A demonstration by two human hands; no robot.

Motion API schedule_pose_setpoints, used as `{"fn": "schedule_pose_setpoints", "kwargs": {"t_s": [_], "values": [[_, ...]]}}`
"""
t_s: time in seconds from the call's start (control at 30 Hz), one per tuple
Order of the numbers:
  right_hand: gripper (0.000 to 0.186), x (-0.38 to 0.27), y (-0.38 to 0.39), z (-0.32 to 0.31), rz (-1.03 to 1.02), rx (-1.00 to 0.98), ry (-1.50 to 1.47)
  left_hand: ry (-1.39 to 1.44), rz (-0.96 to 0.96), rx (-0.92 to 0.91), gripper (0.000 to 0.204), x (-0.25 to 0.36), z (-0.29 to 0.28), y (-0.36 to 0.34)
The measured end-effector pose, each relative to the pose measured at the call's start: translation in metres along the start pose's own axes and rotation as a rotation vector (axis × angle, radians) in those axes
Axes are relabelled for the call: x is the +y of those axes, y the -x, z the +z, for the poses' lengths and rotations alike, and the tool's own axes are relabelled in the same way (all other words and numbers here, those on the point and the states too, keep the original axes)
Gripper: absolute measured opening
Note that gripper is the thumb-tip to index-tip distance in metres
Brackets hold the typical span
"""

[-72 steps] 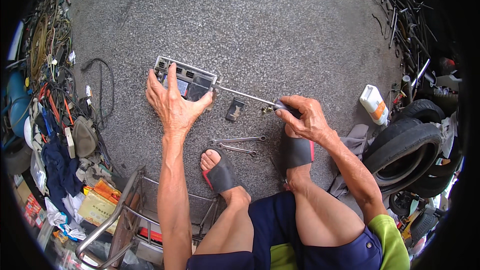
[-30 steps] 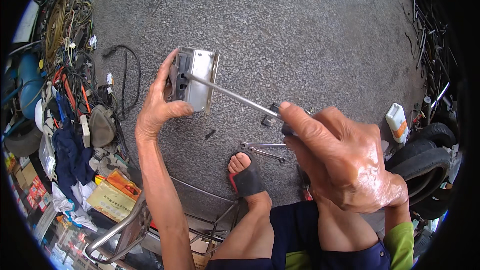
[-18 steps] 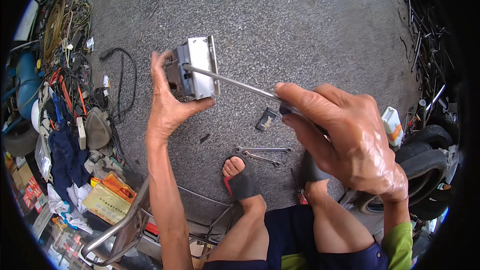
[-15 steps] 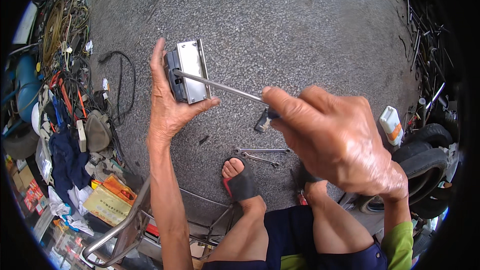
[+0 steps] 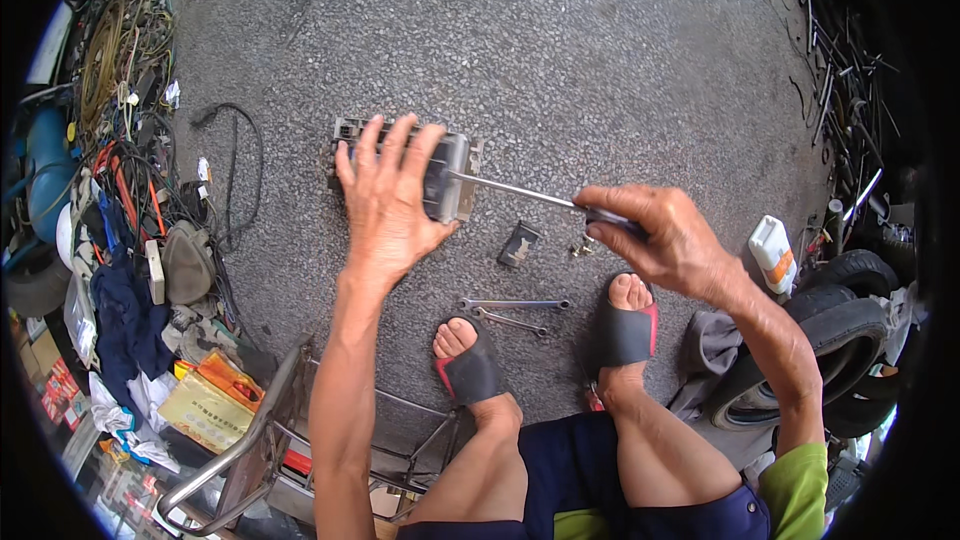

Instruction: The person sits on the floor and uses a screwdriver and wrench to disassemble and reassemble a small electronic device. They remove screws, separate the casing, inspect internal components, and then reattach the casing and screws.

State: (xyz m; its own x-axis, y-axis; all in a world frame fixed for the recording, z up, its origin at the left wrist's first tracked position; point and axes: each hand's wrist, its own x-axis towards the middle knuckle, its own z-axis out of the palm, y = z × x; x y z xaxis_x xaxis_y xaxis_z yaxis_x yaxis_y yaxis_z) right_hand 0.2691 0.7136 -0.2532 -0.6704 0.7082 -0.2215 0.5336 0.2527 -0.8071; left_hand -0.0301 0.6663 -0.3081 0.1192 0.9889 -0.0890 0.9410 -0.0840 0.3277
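Note:
On the ground ahead of me, my left hand grips a black boxy device with a metal plate, its fingers spread across the top and the thumb along the near side. My right hand is closed round the dark handle of a screwdriver. The steel shaft points left, and its tip meets the right end of the device. Whether the tip sits in a slot cannot be made out. A small dark rectangular part and a few small metal pieces lie closer to me.
Two wrenches lie between my sandalled feet. Cables, cloths and tools are heaped along the left. Tyres, a white bottle and metal rods line the right. A metal-tube frame stands at the lower left.
The device has come down from a raised, tilted hold to the ground, and my left hand has turned over on top of it. My right hand has drawn lower and away with the screwdriver.

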Motion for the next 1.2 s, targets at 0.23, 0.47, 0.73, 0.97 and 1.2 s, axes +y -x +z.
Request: {"fn": "schedule_pose_setpoints", "kwargs": {"t_s": [0.23, 0.47, 0.73, 0.97, 1.2], "values": [[0.028, -0.021, 0.011, 0.007, 0.124, -0.047, 0.091, -0.05, -0.01, -0.075, 0.105, 0.007, 0.013, 0.005], [0.03, -0.008, 0.005, 0.005, 0.108, -0.098, 0.162, -0.055, -0.03, -0.06, 0.103, 0.006, 0.016, 0.006], [0.033, 0.04, 0.013, 0.028, 0.088, -0.112, 0.161, 0.074, -0.03, -0.098, 0.118, 0.011, 0.009, 0.001], [0.02, -0.05, 0.008, 0.008, 0.192, -0.155, 0.25, -0.022, -0.005, -0.113, 0.124, 0.003, 0.013, 0.009], [0.023, -0.021, 0.008, 0.009, 0.153, -0.161, 0.207, -0.026, 0.021, -0.149, 0.123, 0.002, 0.008, 0.008]]}}
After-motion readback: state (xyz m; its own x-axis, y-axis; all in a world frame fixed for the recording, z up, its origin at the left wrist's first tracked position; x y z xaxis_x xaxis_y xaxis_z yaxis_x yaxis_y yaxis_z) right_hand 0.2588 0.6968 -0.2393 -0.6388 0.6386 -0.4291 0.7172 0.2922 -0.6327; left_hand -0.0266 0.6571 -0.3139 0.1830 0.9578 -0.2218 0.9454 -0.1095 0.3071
